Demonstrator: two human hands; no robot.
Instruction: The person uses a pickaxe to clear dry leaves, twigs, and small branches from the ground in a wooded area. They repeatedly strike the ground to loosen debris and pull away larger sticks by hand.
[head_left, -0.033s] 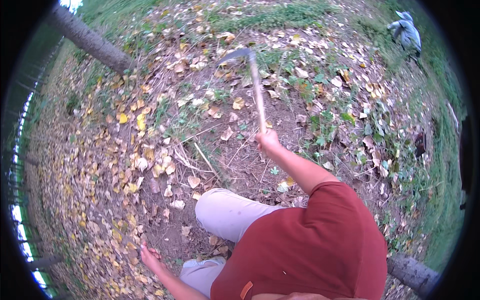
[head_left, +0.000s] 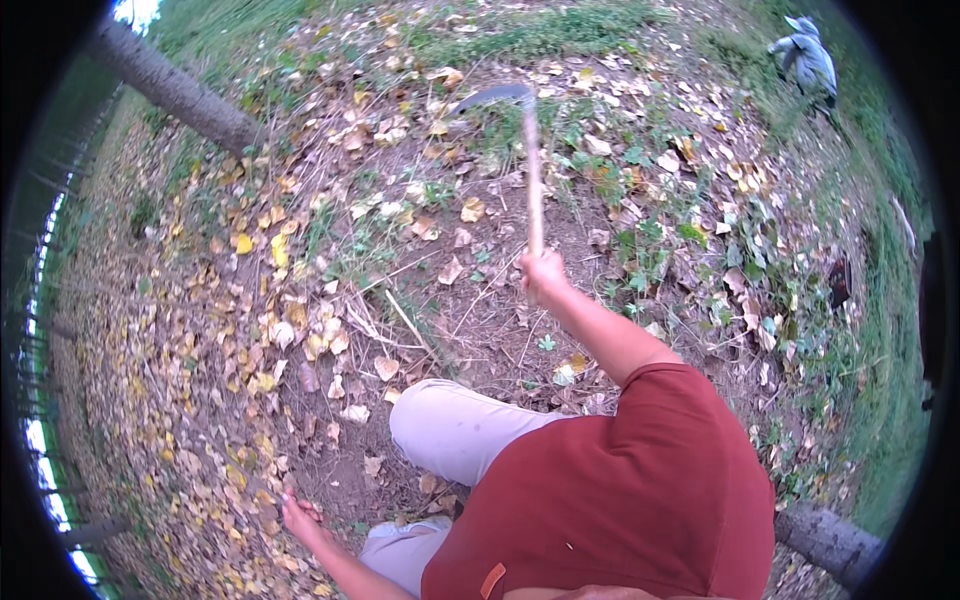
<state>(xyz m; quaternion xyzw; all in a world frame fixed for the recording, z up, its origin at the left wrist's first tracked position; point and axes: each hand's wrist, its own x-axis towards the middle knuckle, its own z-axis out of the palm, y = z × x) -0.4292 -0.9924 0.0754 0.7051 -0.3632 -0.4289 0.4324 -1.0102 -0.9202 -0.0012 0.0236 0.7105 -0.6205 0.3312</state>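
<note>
My right hand (head_left: 543, 272) is closed round the lower part of a long wooden handle. It belongs to a sickle (head_left: 535, 185) held out in front of me, its curved dark blade (head_left: 497, 95) pointing left at the far end. Beneath the blade are dry leaves and grass; I cannot tell whether it touches them. My left hand (head_left: 303, 515) hangs low at the left beside my leg, with nothing seen in it. Its fingers are loosely bent and partly apart, above fallen leaves.
A tree trunk (head_left: 185, 90) rises at the far left, and another trunk (head_left: 825, 540) is at the near right. Green weeds (head_left: 645, 250) grow among the leaves right of the sickle. A person (head_left: 808, 62) in pale clothing and a hat is bent over at the far right.
The sickle and my right hand have shifted slightly right, and the handle has turned more upright. My left hand is nearly still.
</note>
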